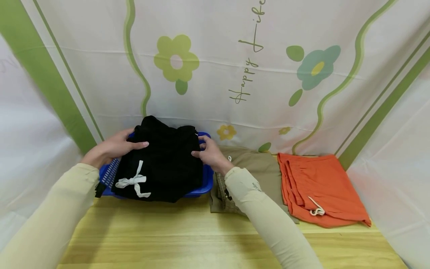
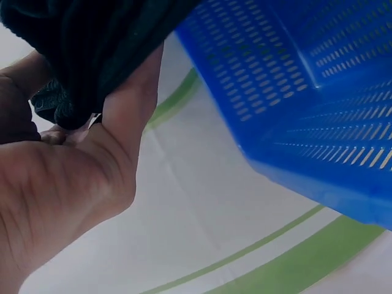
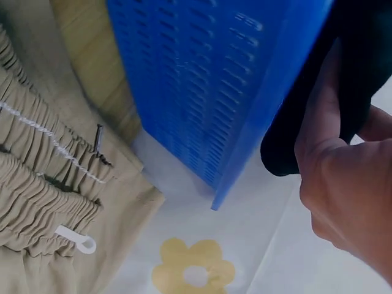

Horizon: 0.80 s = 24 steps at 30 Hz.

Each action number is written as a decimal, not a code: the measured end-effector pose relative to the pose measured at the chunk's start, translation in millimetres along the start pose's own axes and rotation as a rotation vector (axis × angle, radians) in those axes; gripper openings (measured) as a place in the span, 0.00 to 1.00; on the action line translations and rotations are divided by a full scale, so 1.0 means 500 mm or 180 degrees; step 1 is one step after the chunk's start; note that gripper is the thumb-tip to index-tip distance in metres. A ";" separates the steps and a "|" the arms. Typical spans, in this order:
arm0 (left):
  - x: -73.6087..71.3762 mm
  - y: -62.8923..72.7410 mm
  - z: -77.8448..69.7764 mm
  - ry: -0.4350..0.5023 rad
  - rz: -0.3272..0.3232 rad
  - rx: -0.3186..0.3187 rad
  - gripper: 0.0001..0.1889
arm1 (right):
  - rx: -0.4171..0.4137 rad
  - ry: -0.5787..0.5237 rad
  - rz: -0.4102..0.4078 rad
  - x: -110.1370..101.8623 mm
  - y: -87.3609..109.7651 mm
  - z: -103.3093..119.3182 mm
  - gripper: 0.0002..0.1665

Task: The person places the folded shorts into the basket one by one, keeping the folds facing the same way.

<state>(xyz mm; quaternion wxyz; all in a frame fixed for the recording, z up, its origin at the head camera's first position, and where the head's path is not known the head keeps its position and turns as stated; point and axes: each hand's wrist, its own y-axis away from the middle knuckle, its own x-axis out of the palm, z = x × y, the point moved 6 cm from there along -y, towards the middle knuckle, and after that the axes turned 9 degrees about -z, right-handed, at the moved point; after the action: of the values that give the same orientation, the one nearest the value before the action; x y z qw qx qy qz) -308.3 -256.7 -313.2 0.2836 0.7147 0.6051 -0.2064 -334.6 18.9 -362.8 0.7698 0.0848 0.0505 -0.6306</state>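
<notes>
Folded black shorts [image 1: 168, 160] with a white drawstring bow lie over a blue perforated basket [image 1: 208, 181]. My left hand [image 1: 114, 145] grips their left edge, thumb on top. In the left wrist view, its fingers curl round dark bunched cloth [image 2: 104, 55] beside the basket wall [image 2: 263, 67]. My right hand [image 1: 212, 154] pinches the shorts' right edge near the basket rim. In the right wrist view, this hand [image 3: 346, 177] has black cloth [image 3: 282, 144] between thumb and fingers, just outside the basket wall [image 3: 202, 79]. Much of the basket's inside is hidden under the shorts.
Right of the basket lies a folded khaki garment [image 1: 260, 166] with a gathered waistband, partly under my right forearm. Folded orange shorts [image 1: 326, 186] with a pale drawstring lie farther right. A printed white curtain [image 1: 215, 74] rises behind the wooden table [image 1: 161, 231].
</notes>
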 end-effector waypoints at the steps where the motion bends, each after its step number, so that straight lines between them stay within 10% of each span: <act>1: 0.003 -0.003 0.001 -0.0014 0.0017 -0.0007 0.54 | 0.0010 0.0072 -0.0006 0.001 -0.002 -0.002 0.37; 24: 0.032 -0.042 0.058 -0.0224 0.0334 -0.0594 0.52 | -0.0420 0.1533 0.0021 0.047 -0.011 -0.023 0.37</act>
<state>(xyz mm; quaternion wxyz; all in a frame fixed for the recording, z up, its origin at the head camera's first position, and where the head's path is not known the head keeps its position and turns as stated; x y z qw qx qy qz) -324.8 -261.3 -348.5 0.3804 0.7082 0.5732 -0.1589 -334.9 -2.6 -378.6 0.7415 0.1823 0.2733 -0.5851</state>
